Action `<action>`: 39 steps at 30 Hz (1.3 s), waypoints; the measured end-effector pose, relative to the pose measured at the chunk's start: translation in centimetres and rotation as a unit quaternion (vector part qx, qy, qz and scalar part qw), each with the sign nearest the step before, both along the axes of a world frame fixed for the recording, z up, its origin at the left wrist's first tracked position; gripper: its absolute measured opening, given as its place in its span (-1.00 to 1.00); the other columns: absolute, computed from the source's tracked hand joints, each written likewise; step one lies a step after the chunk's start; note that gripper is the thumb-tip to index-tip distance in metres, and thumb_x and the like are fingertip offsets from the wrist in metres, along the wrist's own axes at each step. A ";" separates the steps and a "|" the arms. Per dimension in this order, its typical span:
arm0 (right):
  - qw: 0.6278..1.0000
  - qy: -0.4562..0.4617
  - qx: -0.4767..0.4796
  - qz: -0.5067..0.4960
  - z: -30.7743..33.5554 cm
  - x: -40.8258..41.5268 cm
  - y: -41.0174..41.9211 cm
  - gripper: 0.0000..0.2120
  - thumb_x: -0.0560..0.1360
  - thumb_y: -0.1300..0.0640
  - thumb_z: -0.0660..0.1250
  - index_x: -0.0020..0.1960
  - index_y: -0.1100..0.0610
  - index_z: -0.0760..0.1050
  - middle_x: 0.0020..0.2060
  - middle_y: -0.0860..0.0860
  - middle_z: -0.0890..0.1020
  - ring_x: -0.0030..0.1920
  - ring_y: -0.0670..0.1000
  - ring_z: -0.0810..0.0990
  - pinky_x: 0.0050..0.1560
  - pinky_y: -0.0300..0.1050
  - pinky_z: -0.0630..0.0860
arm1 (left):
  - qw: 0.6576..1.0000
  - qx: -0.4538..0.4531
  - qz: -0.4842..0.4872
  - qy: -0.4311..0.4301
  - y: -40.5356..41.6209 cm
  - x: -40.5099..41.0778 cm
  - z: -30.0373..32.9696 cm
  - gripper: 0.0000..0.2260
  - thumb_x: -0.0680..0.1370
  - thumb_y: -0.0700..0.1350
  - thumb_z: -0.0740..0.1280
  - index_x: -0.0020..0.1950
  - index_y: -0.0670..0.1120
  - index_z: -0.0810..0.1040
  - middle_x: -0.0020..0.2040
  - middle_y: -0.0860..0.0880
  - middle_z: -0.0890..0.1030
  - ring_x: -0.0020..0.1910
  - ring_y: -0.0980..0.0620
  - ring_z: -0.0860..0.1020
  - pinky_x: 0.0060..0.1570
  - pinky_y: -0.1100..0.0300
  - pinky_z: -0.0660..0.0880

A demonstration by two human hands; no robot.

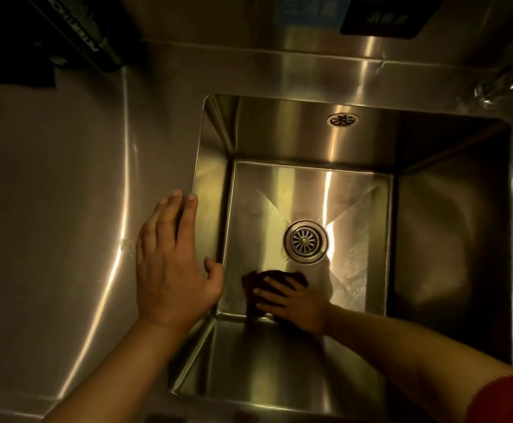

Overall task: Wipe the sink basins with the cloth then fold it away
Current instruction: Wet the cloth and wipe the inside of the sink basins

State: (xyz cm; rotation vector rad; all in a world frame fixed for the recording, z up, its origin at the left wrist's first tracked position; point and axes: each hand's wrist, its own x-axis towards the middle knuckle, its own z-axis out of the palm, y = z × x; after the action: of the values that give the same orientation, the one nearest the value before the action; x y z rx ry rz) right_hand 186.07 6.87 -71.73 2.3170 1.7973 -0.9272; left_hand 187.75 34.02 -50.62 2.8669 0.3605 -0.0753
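Left hand (173,267) on rim; right hand (295,303) presses dark, crumpled cloth (256,296).

Blurred, unreadable characters on a blue sign (305,10) and a black sign (383,18)

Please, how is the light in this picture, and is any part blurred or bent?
Head view: dim, yellowish light; bright glare streaks on the basin floor and the counter; the right hand and dark cloth are slightly motion-blurred; the left hand is sharper; wide-angle lens curves the counter edges.
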 end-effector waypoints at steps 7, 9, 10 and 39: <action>0.999 -0.012 -0.001 -0.049 -1.1 6.9 8.0 -0.47 0.74 -0.06 -0.08 0.67 -0.11 -0.13 0.65 -0.06 -0.20 0.63 0.19 -0.25 0.58 0.19 -0.06 | 1.000 0.006 -0.006 -0.004 0.0 0.0 0.1 -0.14 0.38 0.00 0.39 0.66 -0.07 0.17 0.63 -0.09 0.20 0.62 -0.12 0.14 0.56 0.01 0.08; 0.988 -0.035 -0.002 -0.152 -0.8 9.9 7.8 -0.45 0.72 -0.08 -0.04 0.66 -0.12 -0.14 0.65 -0.04 -0.20 0.64 0.18 -0.23 0.59 0.16 -0.07 | 1.000 0.008 -0.004 -0.004 -0.1 0.0 0.2 -0.14 0.38 0.00 0.38 0.66 -0.07 0.18 0.63 -0.09 0.20 0.61 -0.13 0.15 0.55 -0.04 0.12; 0.977 -0.039 -0.002 -0.208 -0.5 11.4 7.3 -0.43 0.71 -0.09 -0.01 0.66 -0.12 -0.14 0.65 -0.04 -0.19 0.64 0.17 -0.22 0.58 0.15 -0.06 | 1.000 0.008 -0.003 -0.002 -0.1 0.0 0.2 -0.14 0.37 0.00 0.38 0.66 -0.07 0.18 0.63 -0.10 0.21 0.61 -0.14 0.16 0.54 -0.09 0.16; 0.995 0.036 -0.079 -0.053 3.0 0.7 11.2 -0.52 0.65 0.11 0.23 0.56 -0.02 0.31 0.63 0.05 0.05 0.57 0.30 0.08 0.43 0.36 0.27 | 1.000 0.002 -0.008 -0.013 -0.2 -0.1 0.2 -0.07 0.36 -0.04 0.50 0.65 -0.06 0.14 0.62 -0.11 0.19 0.59 -0.19 0.17 0.51 -0.19 0.25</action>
State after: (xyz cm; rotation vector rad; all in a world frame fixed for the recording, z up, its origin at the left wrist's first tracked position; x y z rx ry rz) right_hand 186.77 18.06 -68.69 2.3275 1.5727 -1.1377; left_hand 187.61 33.79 -50.41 2.8714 0.3320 -0.0404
